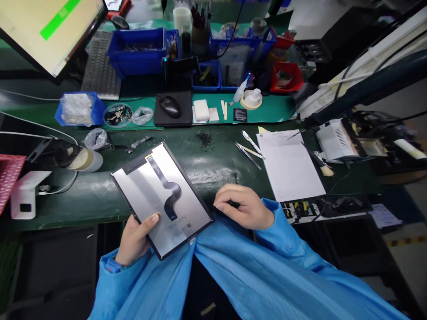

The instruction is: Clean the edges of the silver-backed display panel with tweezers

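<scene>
My left hand (136, 238) grips the near left edge of a tablet screen panel (160, 195), thumb on its silver back. The panel lies tilted, back side up, with a black flex cable (168, 189) curving across it. My right hand (242, 206) rests on the green bench just right of the panel, fingers curled inward and pressed together; whether anything is in them stays hidden. Both arms wear blue sleeves.
A sheet of paper (288, 164) lies to the right with tweezers and pens (249, 151) beside it. Behind stand a mouse (170, 106) on a black pad, blue bins (136, 51), red bins (285, 75), a keyboard (100, 66) and a monitor (46, 31). A tape roll (87, 160) sits left.
</scene>
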`<state>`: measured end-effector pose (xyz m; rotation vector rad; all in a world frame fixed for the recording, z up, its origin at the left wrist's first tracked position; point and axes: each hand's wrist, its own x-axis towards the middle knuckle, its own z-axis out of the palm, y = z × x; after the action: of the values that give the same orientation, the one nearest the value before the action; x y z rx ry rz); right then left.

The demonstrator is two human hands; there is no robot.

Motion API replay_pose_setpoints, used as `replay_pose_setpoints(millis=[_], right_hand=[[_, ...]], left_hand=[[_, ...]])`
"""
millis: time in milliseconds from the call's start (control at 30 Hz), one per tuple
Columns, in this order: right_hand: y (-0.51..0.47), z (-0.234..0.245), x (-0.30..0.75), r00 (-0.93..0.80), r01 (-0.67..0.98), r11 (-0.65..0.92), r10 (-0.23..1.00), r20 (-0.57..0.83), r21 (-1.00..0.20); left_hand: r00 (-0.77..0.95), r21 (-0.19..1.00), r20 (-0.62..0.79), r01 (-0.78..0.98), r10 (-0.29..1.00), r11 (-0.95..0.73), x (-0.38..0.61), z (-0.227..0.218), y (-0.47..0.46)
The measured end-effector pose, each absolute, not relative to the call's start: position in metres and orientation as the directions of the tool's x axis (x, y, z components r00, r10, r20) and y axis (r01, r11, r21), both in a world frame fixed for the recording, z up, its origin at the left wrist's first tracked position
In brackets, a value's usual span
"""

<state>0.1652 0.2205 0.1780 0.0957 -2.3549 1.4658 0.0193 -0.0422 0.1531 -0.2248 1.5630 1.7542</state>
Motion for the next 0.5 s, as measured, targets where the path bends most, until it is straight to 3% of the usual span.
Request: replay_pose_setpoints(millis=[500], right_hand=[[0.235, 0.196, 0.188, -0.897, -0.320, 0.394, 0.167, 0.410, -0.861]], left_hand=[[-0.709, 0.748, -0.614, -0.663, 0.347, -0.033, 0.016, 0.155, -0.039]])
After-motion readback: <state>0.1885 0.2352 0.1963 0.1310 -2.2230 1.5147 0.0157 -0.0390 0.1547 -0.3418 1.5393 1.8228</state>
